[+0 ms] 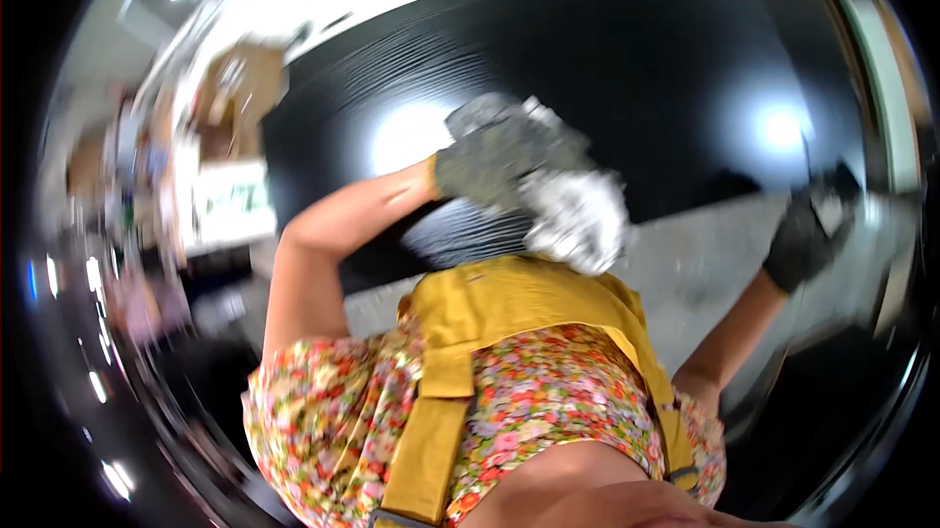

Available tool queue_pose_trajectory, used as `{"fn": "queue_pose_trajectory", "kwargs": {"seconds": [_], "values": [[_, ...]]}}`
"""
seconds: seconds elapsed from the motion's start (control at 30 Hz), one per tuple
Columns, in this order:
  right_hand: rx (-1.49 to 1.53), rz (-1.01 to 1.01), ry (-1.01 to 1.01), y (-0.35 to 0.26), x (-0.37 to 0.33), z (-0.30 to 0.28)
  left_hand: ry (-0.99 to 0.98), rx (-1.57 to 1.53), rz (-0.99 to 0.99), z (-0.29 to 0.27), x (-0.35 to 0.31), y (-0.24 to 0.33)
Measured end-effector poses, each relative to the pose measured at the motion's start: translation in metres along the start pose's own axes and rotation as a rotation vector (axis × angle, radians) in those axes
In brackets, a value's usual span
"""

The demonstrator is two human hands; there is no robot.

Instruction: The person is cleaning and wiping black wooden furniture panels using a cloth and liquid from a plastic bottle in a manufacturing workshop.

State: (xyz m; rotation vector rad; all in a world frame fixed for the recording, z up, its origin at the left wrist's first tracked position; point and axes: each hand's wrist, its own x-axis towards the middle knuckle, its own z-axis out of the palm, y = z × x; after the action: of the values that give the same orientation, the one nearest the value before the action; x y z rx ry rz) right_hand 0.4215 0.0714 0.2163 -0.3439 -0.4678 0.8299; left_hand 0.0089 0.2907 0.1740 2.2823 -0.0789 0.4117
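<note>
A gloved left hand (504, 158) with a crumpled pale wad (585, 220).
The hand grips this wad over the glossy black panel (627, 68); the right hand (805, 242) (also gloved) is near its corner, holding what, one cannot tell.

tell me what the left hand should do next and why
Probably draw the gloved left hand and its crumpled silvery bundle a little further in over the glossy black panel: in this view, the bundle's lower part reaches past the panel's near edge, close to the yellow garment. Whether it touches either is unclear.
</note>
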Motion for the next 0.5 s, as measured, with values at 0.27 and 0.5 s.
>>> {"fn": "queue_pose_trajectory", "kwargs": {"seconds": [0.27,0.5], "values": [[-0.011,0.321,-0.098,0.084,0.027,0.085,0.563,0.393,-0.336,-0.011,0.080,0.107],[-0.911,0.143,-0.423,0.117,-0.003,0.206,0.805,0.139,-0.370,-0.029,0.104,0.157]]}}
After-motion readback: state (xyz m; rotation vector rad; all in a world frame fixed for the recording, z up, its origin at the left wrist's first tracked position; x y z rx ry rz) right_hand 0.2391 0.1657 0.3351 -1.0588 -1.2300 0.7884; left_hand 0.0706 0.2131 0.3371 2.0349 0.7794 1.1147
